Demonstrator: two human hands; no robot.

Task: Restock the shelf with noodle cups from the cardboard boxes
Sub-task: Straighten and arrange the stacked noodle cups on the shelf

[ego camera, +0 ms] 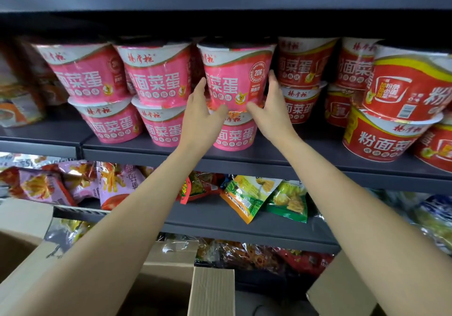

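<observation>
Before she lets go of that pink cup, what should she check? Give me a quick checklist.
1. Held pink cup sits on the lower pink cup: cannot tell, the hands hide the join.
2. Left hand and right hand grip both sides: ok.
3. Cup upright: not ok, it leans slightly.
4. Label faces out: ok.
5. Headroom under the upper shelf: cannot tell, too dark.
6. In line with the neighbouring pink stack: ok.

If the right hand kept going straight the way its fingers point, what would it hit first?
Probably the upper red noodle cup right of the pink noodle cup; the right hand points up and inward beside it. Depth is unclear.
</observation>
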